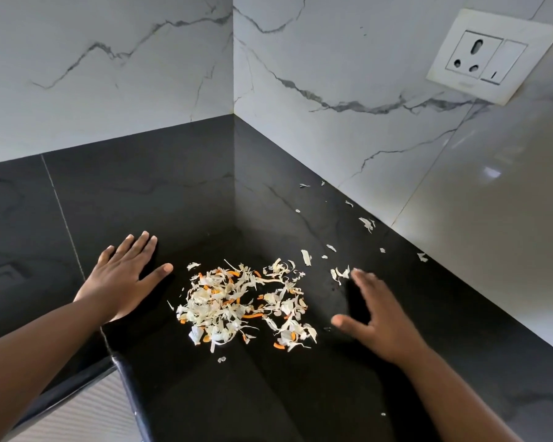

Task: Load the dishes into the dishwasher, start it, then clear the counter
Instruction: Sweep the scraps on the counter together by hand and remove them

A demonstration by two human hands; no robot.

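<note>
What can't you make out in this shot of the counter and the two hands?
Head view:
- Right hand: motion-blurred, so contact with the counter is unclear.
- Scraps: too small to identify.
- Dishwasher and dishes: out of frame.
- Counter under left hand: covered by the palm.

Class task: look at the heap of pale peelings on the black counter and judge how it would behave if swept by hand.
The peelings look thin and curled, so probably light and floppy, sliding easily on the glossy counter. Being loose, they would likely scatter rather than move together; strays already lie near the wall.
</note>
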